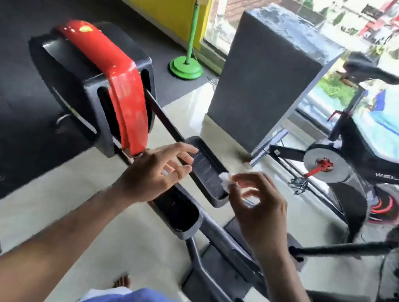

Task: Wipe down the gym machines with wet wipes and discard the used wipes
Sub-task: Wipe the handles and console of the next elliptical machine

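Wipe (225,179) sits pinched at the right hand's (255,206) fingertips, touching the pedal (205,170). Left hand (155,172) hovers beside it, fingers spread, holding nothing.

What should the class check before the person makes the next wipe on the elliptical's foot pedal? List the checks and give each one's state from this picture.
1. Wipe in hand: ok, pinched by the right hand.
2. Wipe at the far pedal: ok, at its near right edge.
3. Left hand free: ok, fingers spread over the pedal, holding nothing.
4. Wipe still wet: cannot tell.
5. Near pedal already wiped: cannot tell.
6. Bin for used wipes: cannot tell, none in view.
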A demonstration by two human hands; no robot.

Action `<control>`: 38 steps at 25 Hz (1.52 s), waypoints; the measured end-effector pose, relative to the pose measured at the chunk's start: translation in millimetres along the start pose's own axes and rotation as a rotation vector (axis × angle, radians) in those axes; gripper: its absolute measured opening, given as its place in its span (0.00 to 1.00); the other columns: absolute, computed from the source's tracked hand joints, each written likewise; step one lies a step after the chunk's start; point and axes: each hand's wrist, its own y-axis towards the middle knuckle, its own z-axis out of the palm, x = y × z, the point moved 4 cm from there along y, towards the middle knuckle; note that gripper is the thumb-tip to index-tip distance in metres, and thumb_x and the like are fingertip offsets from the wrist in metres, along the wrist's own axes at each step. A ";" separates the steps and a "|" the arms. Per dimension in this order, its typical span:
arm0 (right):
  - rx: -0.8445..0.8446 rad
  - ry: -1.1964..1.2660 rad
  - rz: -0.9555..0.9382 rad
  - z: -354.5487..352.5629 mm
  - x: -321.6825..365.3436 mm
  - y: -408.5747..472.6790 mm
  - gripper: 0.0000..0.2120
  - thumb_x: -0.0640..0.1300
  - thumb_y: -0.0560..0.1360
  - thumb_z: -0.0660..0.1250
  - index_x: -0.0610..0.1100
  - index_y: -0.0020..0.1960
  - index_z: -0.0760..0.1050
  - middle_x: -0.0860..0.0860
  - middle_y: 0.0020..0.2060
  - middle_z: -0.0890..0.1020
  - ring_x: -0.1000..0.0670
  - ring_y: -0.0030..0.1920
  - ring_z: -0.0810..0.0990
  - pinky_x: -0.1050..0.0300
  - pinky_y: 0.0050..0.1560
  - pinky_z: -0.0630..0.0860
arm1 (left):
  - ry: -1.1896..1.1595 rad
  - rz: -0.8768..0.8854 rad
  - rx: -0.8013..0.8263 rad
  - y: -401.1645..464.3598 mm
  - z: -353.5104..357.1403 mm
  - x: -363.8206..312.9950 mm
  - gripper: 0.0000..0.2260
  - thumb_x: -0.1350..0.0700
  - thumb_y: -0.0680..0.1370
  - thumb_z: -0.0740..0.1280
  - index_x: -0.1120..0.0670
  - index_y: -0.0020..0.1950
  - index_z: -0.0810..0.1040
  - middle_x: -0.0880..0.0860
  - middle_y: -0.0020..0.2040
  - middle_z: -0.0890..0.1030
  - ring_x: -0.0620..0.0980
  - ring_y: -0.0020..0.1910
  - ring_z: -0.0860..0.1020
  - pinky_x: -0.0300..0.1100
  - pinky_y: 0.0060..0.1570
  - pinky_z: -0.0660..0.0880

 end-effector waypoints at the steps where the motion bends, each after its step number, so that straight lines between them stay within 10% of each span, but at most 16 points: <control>1: -0.042 -0.031 0.014 -6.9 -0.5 2.8 0.04 0.41 0.77 0.74 0.49 0.50 0.81 0.57 0.46 0.82 0.54 0.41 0.82 0.57 0.43 0.80 | -0.008 0.045 0.050 18.1 4.3 -1.0 0.14 0.52 0.82 0.69 0.46 0.68 0.77 0.43 0.57 0.82 0.41 0.50 0.83 0.31 0.50 0.79; 20: -0.929 -0.482 0.348 -184.5 10.9 -43.8 0.18 0.34 0.75 0.75 0.58 0.48 0.80 0.60 0.46 0.82 0.54 0.44 0.82 0.63 0.48 0.77 | -0.387 0.849 0.660 210.0 233.8 -237.0 0.13 0.51 0.81 0.68 0.49 0.65 0.80 0.43 0.56 0.83 0.35 0.51 0.81 0.28 0.52 0.75; 38: -1.360 -0.882 0.387 -229.2 69.3 -22.4 0.13 0.32 0.76 0.72 0.49 0.50 0.81 0.55 0.48 0.82 0.50 0.50 0.83 0.52 0.51 0.82 | -0.422 1.506 0.206 335.4 284.6 -416.0 0.26 0.50 0.83 0.68 0.55 0.79 0.69 0.57 0.81 0.65 0.61 0.78 0.65 0.60 0.76 0.63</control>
